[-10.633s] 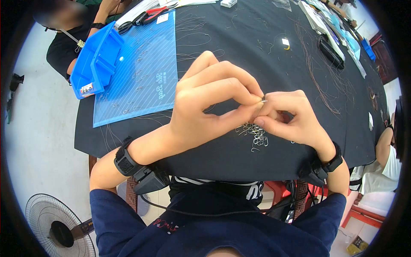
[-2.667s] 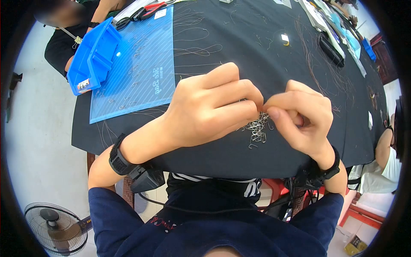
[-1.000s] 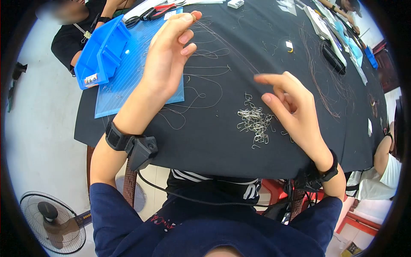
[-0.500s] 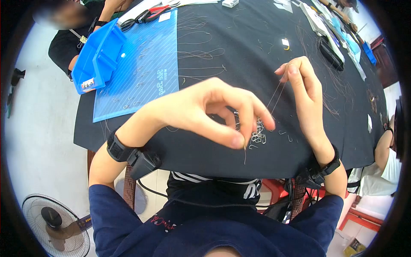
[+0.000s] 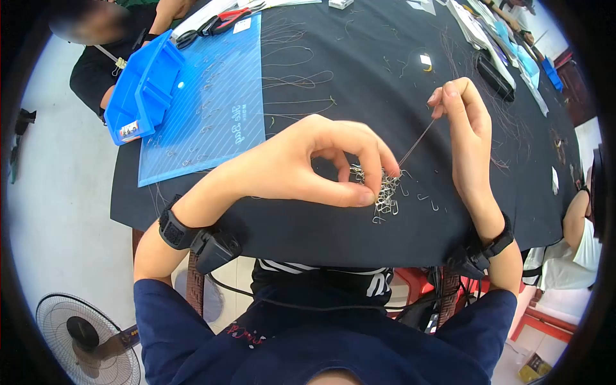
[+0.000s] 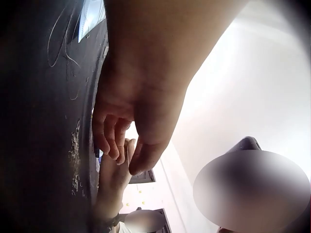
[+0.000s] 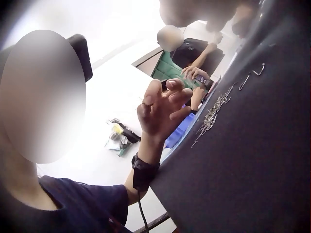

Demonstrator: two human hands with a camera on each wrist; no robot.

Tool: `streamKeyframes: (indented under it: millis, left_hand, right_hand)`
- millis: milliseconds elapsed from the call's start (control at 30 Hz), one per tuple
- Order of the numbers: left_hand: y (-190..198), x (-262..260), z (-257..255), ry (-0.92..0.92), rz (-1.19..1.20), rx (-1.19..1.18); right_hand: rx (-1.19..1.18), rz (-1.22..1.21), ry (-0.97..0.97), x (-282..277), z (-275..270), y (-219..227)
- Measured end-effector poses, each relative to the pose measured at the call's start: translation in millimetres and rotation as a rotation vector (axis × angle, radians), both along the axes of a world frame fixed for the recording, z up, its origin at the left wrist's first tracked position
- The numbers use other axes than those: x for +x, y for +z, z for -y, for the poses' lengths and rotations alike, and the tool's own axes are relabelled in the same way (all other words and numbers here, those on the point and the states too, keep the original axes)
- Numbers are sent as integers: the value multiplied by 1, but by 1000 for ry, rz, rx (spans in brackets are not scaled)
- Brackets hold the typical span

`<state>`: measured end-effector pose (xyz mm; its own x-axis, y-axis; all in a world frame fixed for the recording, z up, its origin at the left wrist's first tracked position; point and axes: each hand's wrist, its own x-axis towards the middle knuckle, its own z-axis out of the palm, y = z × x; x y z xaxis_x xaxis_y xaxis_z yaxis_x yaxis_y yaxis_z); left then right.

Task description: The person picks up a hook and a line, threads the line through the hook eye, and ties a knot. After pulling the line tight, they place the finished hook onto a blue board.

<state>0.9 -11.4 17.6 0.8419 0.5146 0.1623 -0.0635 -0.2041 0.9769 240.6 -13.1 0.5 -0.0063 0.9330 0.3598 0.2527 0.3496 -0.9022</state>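
Brown fishing line (image 5: 417, 142) runs doubled and taut between the two hands in the head view. My right hand (image 5: 468, 135), raised on the right, pinches its upper end between thumb and fingers. My left hand (image 5: 292, 160) arches over the table, thumb and fingers curled in a ring, with the line's lower end at its fingertips. Beneath those fingertips lies a pile of silvery fish hooks (image 5: 387, 204), partly covered by the hand. A few single hooks (image 5: 422, 197) lie just right of the pile. The right wrist view shows the same hooks (image 7: 214, 111) heaped on the dark cloth.
A blue file bag (image 5: 240, 151) on the left bears rows of hooks with trailing lines. On its far corner sit a blue bin (image 5: 144, 90) and red-handled pliers (image 5: 224, 22). Loose lines and a black case (image 5: 494, 77) lie at right. Other people sit around the table.
My left hand has come from above the file bag down to the hook pile. My right hand rose from beside the pile, then shifted slightly right. Earlier both hands met over the hooks.
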Motion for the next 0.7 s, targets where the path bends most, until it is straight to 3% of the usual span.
streamKeyframes:
  millis: [100, 233, 333, 433, 533, 600, 700]
  left_hand:
    - [3, 2, 4, -38, -36, -126]
    - [4, 6, 10, -92, 32, -36]
    - [3, 7, 9, -64, 131, 169]
    - [6, 7, 10, 193, 104, 441]
    - [1, 5, 4, 491, 67, 891]
    - [2, 4, 6, 571, 60, 885]
    - [5, 2, 7, 628, 61, 917]
  right_hand:
    - [38, 35, -8, -2, 2, 3]
    - [72, 177, 88, 2, -3, -2]
    - [-18, 26, 201, -1, -8, -3]
    - [-66, -24, 107, 5, -12, -4]
    - [-21, -24, -17, 8, -13, -4]
    - [13, -2, -83, 7, -10, -3]
    - [118, 20, 17, -2, 3, 6]
